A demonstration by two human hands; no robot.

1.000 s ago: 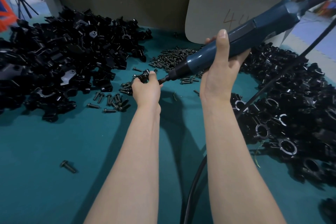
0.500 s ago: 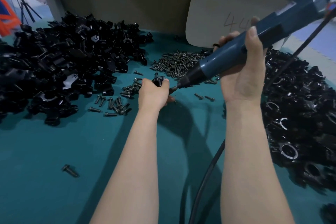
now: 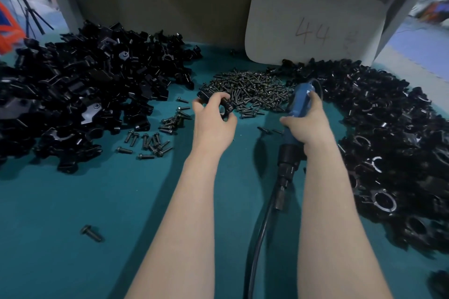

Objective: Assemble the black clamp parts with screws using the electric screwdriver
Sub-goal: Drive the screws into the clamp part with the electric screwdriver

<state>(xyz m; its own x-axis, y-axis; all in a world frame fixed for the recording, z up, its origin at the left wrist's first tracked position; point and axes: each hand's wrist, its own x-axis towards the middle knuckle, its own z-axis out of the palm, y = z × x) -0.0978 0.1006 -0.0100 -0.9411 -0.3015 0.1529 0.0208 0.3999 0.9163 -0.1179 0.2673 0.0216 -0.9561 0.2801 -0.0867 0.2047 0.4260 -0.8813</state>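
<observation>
My left hand (image 3: 213, 124) grips a black clamp part (image 3: 227, 107) just above the teal table, in front of the heap of dark screws (image 3: 255, 90). My right hand (image 3: 309, 124) grips the blue electric screwdriver (image 3: 300, 102) low over the table, right of the left hand. The tool's black nose (image 3: 289, 158) points back toward me, away from the clamp, and its far end is hidden behind my fingers. Tool and clamp are apart.
A big heap of black clamp parts (image 3: 85, 94) fills the left and another heap (image 3: 388, 141) the right. Loose screws (image 3: 150, 141) lie left of my left hand, and one screw (image 3: 91, 233) sits alone near the front. A black cable (image 3: 255, 250) runs between my forearms. A white board (image 3: 313, 24) leans on the back wall.
My right hand has swung the screwdriver down from its raised slant, bit off the clamp, until it lies low with its nose toward me. My left hand lifted the clamp slightly farther away.
</observation>
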